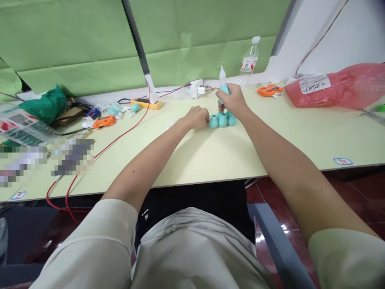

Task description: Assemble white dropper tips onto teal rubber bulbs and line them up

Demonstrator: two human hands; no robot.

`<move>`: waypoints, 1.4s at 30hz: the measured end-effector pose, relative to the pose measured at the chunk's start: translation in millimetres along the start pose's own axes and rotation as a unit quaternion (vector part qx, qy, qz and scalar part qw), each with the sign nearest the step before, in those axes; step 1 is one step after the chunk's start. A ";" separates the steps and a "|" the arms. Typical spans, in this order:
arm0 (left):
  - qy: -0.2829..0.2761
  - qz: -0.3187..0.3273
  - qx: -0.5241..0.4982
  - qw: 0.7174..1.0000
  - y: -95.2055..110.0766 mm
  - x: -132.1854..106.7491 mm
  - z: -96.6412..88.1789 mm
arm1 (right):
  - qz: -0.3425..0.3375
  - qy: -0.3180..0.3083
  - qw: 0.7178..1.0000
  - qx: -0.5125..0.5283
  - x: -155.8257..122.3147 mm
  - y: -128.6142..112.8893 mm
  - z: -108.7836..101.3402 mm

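Note:
My right hand (233,102) is closed round a teal rubber bulb with a clear white nozzle (222,78) that points up, held a little above the pale yellow table (210,152). Just below that hand stand three teal bulbs (221,120) in a row on the table. My left hand (197,117) rests on the table to the left of the bulbs, fingers curled in a loose fist; whether it holds anything is hidden.
A yellow power strip (147,104) with red wires, a white charger (196,88) and a water bottle (249,62) line the back edge. Orange tools (103,121) (270,90), a red plastic bag (339,86) at right, green bag (45,105) and packets at left.

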State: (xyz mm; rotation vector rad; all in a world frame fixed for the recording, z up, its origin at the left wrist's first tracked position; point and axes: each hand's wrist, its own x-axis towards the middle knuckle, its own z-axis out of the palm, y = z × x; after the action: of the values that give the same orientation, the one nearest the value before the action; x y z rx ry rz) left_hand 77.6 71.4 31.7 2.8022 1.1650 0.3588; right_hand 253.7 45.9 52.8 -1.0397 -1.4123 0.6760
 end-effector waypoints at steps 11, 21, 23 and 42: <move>-0.003 -0.007 -0.058 0.998 -5.5 13.5 -4.1 | 0.010 -0.006 1.000 -0.015 1.0 -1.2 -3.2; -0.006 -0.022 -0.080 0.997 2.0 7.0 -6.3 | 0.009 -0.012 1.000 -0.010 3.3 2.8 -3.4; -0.002 -0.026 -0.088 0.996 0.6 7.3 -5.4 | 0.008 -0.012 1.000 -0.012 3.2 3.1 -3.5; -0.006 -0.026 -0.071 0.997 -5.2 13.6 -2.5 | 0.011 -0.021 1.000 -0.006 1.1 1.7 -3.6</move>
State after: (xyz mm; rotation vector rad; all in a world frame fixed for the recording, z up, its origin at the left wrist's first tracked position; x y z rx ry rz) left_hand 82.7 84.7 35.8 2.6441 1.1595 0.4021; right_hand 257.6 47.0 52.3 -1.0573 -1.4449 0.7081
